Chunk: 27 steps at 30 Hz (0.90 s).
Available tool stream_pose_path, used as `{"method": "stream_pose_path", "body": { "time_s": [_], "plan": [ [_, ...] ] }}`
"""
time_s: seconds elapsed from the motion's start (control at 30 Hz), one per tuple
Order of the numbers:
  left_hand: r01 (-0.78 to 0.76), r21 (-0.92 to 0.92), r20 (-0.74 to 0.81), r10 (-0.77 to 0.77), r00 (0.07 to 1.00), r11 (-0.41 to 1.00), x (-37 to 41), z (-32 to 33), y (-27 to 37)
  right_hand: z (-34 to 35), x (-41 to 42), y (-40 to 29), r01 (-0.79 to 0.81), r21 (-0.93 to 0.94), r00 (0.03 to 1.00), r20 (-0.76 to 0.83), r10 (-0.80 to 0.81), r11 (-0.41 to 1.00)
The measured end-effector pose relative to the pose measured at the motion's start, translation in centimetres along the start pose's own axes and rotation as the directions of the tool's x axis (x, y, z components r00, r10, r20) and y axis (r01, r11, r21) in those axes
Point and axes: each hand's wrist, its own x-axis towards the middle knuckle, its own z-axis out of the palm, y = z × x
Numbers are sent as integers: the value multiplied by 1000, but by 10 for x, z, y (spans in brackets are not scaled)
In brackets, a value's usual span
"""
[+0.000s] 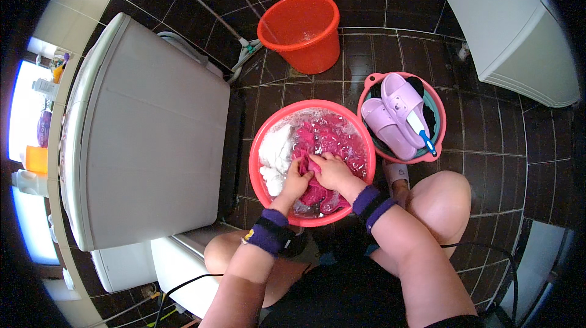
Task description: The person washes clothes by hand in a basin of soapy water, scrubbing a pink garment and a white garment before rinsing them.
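Note:
A round coral plastic basin (257, 181) holds soapy water, a wet magenta cloth (336, 138) and a white cloth (277, 147) bunched at its left side. Both hands are over the water near the basin's middle. My left hand (297, 180) pinches a fold of the magenta cloth between thumb and fingers. Close beside it, my right hand (333, 171) grips another part of the same cloth. Part of the cloth lies under water, so its full shape is hidden. Dark purple bands go round both wrists.
An orange-red bucket (316, 55) stands beyond the basin. Right of the basin, a smaller pink-rimmed tub (442, 119) holds lilac slides (400, 99), dark cloth and a blue-and-white handled brush (425, 140). A white appliance (151, 136) stands at left, a white cabinet (517, 35) at upper right.

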Motion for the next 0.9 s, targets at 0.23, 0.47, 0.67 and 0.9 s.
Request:
{"method": "stream_pose_path", "body": {
  "time_s": [0.23, 0.47, 0.67, 0.9],
  "plan": [
    [112, 294, 111, -151, 982, 949, 17, 3, -29, -1, 6, 5, -185, -45, 969, 157, 190, 982],
    [301, -721, 16, -420, 908, 624, -5, -18, 18, -47, -10, -75, 41, 339, 963, -266, 54, 940],
    [208, -978, 204, 112, 972, -25, -21, -9, 23, -57, -38, -113, 299, 262, 918, -342, -201, 918],
    [439, -824, 265, -442, 857, 358, -23, -8, 82, -55, -17, -76, 49, 226, 904, -425, 53, 973]
  ]
}}
